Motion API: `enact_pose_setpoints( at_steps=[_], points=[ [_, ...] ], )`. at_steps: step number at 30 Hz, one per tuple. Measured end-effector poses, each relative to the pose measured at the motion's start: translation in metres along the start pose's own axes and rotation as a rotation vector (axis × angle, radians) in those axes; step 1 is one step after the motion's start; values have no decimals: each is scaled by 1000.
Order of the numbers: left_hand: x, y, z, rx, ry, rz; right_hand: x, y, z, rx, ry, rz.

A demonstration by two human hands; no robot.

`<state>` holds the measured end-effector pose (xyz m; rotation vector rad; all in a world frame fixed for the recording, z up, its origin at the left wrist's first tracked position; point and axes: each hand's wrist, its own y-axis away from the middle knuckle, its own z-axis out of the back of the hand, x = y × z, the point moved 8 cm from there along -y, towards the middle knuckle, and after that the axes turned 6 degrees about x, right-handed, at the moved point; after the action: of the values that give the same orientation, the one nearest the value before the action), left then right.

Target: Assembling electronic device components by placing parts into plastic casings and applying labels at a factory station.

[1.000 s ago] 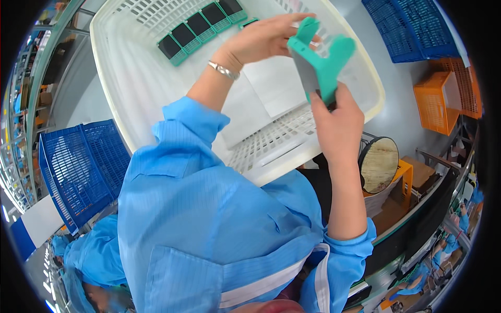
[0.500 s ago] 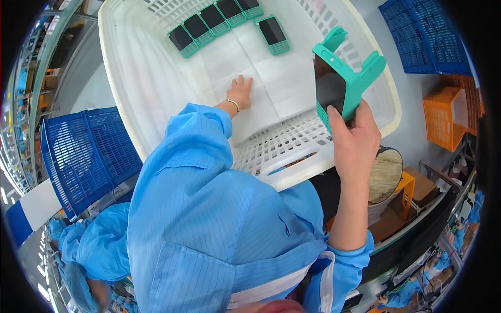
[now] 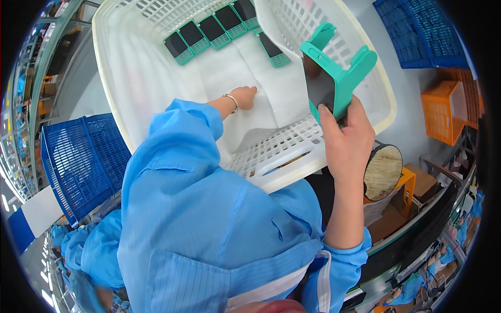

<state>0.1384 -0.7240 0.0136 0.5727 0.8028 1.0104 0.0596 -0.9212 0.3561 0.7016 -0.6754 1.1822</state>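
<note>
My right hand (image 3: 348, 138) grips a green plastic holder (image 3: 342, 78) with two prongs and a dark glossy panel (image 3: 319, 86) set in it. The holder is tilted above the right side of a white plastic basket (image 3: 112, 88). Inside the basket, my left hand (image 3: 244, 98) has its fingers closed on the thin white liner sheet (image 3: 263, 107), which creases beside it. Several similar green holders with dark panels (image 3: 211, 28) lie in a row at the far side. One separate holder (image 3: 272, 50) lies right of them, partly covered by the raised sheet.
Blue crates stand left (image 3: 83, 161) and far right (image 3: 420, 34) of the basket. An orange crate (image 3: 443, 112) sits at the right, with a round wooden-topped stool (image 3: 383, 172) nearer me. A person in blue (image 3: 99, 255) is at lower left.
My left hand has gone from fingers spread flat on the sheet to closed. The sheet has risen at the right, over part of the separate holder. The held holder has shifted slightly left.
</note>
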Motion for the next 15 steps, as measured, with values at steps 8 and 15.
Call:
enact_pose_setpoints(
  at_steps=[8,15],
  points=[
    [65,-137,14,229,150,-159,6,-2,-3,6,-64,52],
    [57,-192,91,-896,1237,-160,-3,-1,0,-75,-293,100]
  ],
)
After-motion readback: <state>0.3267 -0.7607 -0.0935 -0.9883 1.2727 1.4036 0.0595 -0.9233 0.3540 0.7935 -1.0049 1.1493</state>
